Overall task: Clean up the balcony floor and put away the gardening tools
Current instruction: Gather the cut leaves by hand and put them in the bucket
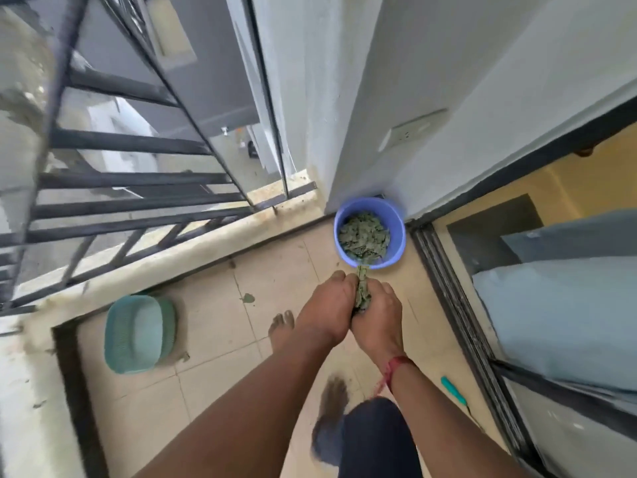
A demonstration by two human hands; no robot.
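A blue bucket (396, 232) stands in the balcony corner by the wall, holding a heap of dry green leaves (363, 238). Just in front of it, my left hand (325, 310) and my right hand (377, 317) are pressed together around a bunch of leaves (362, 294), which sticks out between them toward the bucket's near rim. A red thread circles my right wrist. A teal-handled garden tool (453, 390) lies on the tiles at the right, near the door track.
Two stacked teal baskets (138, 334) lie on the floor at the left by the raised ledge. A dark metal railing (138, 205) runs along the balcony edge. The sliding door track (458, 315) borders the right. A loose leaf (247, 298) lies on the tiles. My bare feet stand below.
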